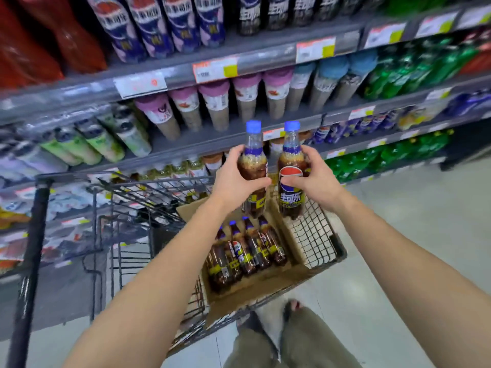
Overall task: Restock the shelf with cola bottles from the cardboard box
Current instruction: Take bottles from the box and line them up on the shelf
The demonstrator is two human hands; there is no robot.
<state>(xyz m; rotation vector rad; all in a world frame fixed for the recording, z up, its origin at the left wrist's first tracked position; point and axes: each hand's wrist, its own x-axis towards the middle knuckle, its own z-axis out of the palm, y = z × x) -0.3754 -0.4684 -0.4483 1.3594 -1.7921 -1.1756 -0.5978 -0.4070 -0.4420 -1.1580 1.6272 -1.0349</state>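
- The left hand (236, 179) is wrapped round the upper body of the left cola bottle (254, 144). The right hand (316, 179) grasps the right cola bottle (291, 192) the same way.
- Both bottles are upright with blue caps on top, side by side above the far end of the cardboard box (281, 284).
- The box sits open in the shopping cart (316, 235), against its right wire wall.
- Four spare bottles (247, 251) lie in a row along the box's left side, caps pointing toward the shelf (212, 144).
- Beyond the cart, the shelf's tiers carry rows of drinks, with price tags (215, 69) along the front edges.
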